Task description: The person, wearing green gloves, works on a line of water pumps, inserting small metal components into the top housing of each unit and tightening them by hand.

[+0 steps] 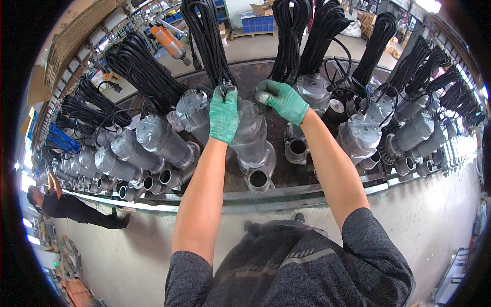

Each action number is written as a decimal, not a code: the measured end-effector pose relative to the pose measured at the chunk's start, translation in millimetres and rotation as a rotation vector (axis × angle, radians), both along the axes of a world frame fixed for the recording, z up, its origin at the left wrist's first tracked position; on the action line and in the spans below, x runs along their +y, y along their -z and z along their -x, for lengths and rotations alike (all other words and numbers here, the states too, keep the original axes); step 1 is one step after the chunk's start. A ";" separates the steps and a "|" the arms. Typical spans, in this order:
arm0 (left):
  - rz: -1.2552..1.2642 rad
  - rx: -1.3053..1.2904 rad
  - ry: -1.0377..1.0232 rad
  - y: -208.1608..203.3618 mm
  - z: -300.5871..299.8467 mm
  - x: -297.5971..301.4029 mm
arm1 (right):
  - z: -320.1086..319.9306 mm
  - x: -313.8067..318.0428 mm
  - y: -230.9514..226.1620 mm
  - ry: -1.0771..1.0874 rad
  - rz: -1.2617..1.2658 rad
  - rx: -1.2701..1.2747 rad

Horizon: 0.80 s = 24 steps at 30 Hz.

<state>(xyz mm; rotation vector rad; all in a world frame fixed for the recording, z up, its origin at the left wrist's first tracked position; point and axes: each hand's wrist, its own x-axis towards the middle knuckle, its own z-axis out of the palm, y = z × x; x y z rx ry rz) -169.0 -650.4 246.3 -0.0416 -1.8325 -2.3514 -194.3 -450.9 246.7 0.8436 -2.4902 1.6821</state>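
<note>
Both of my hands wear green gloves over the top of a grey metal pump (249,134) that stands on the bench with its round outlet facing me. My left hand (224,115) is closed at the lower end of a black cable bundle (207,38), its fingertips pinching a small dark piece of it. Just to the right, my right hand (283,101) has its fingers curled together above the pump's upper right side. Whatever lies between those fingers, if anything, is hidden. Clear film seems to cover the pump's body.
More grey pumps (161,140) with coiled black cables line the bench (225,197) on both sides. An orange power tool (169,42) hangs beyond the bench at the left. Another person (76,207) stands by the bench at the far left. Blue bins (257,24) sit behind.
</note>
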 end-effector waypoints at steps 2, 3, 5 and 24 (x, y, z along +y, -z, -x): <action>0.019 -0.024 -0.004 -5.7 -5.6 1.5 | 3.9 -6.3 2.5 0.028 -0.050 0.022; 0.033 -0.023 -0.005 -5.7 -5.7 0.2 | 3.6 -9.9 -0.1 0.066 -0.091 0.043; 0.062 -0.020 -0.006 -5.9 -5.2 -1.9 | 7.7 -14.6 2.5 0.099 -0.090 0.102; 0.029 0.022 0.036 2.6 2.1 -3.5 | -2.2 -71.2 27.7 0.741 -0.026 0.589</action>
